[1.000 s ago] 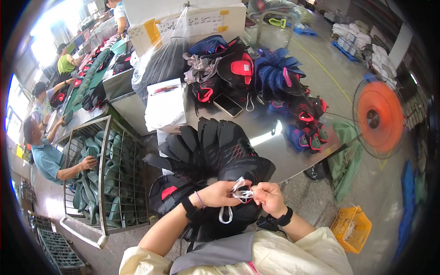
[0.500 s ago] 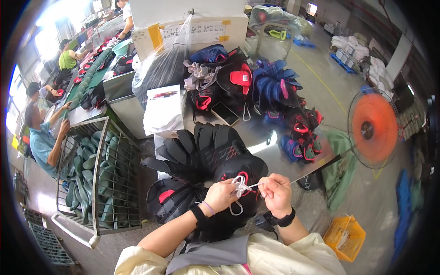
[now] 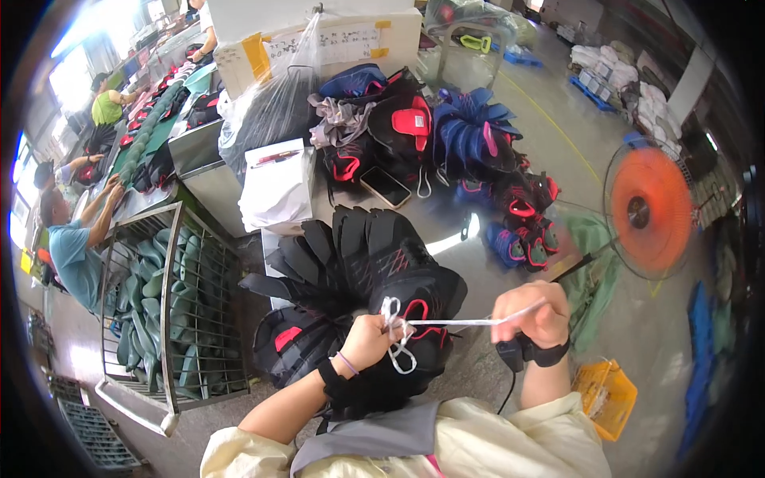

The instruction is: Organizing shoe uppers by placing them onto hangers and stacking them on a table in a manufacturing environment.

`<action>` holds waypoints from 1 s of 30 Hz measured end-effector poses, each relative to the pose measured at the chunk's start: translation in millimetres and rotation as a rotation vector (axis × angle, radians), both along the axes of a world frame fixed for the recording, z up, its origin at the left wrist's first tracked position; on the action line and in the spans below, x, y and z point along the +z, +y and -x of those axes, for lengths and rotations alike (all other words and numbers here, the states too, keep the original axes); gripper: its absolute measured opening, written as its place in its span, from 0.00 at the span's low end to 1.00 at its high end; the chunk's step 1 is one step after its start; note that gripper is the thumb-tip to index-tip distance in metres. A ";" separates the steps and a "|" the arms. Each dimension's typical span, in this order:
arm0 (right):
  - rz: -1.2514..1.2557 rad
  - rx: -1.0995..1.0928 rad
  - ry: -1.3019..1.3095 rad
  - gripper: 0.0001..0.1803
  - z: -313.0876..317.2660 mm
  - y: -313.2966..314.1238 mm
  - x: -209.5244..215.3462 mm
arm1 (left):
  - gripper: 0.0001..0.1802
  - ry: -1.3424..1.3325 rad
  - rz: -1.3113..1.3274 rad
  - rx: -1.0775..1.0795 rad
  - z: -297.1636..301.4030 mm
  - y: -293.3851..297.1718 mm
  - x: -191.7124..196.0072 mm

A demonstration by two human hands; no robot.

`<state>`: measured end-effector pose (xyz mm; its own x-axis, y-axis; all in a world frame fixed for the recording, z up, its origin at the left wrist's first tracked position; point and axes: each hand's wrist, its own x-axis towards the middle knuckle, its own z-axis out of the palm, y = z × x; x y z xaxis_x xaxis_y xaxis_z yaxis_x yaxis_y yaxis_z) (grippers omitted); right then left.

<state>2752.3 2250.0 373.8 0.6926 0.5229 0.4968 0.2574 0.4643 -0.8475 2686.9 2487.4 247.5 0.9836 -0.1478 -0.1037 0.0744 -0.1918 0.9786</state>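
My left hand (image 3: pixel 368 344) is closed round a bunched white lace (image 3: pixel 454 323), whose loops stick out above and below the fingers. From there the lace runs straight and taut to my right hand (image 3: pixel 538 315), where the fingers close on it and a short end shows past them. My right hand is a little smeared. Under and behind my left hand lies a fanned-out stack of black shoe uppers (image 3: pixel 351 247) with red trim. The front one, with a red-edged opening, touches or sits just beneath the lace; I cannot tell which.
Beyond are blue shoe uppers (image 3: pixel 474 131), a phone (image 3: pixel 386 187) and white paper (image 3: pixel 275 191). A wire cart (image 3: pixel 167 319) of green shoe lasts stands left, near a person in blue (image 3: pixel 76 247). An orange fan (image 3: pixel 649 211) and yellow basket (image 3: pixel 607 398) are right.
My right hand has moved right and slightly up, drawing out a longer stretch of lace. My left hand has shifted slightly left, still holding the bunched loops.
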 end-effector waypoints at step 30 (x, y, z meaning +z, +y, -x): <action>-0.083 0.166 0.381 0.17 -59.6 37.9 -21.4 | 0.09 0.079 0.112 0.095 16.7 -6.9 25.6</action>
<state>2811.9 2287.9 352.4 0.7444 0.6120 0.2669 -0.1510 0.5437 -0.8256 2670.2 2480.5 273.1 0.9830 -0.0699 -0.1698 0.1649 -0.0708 0.9838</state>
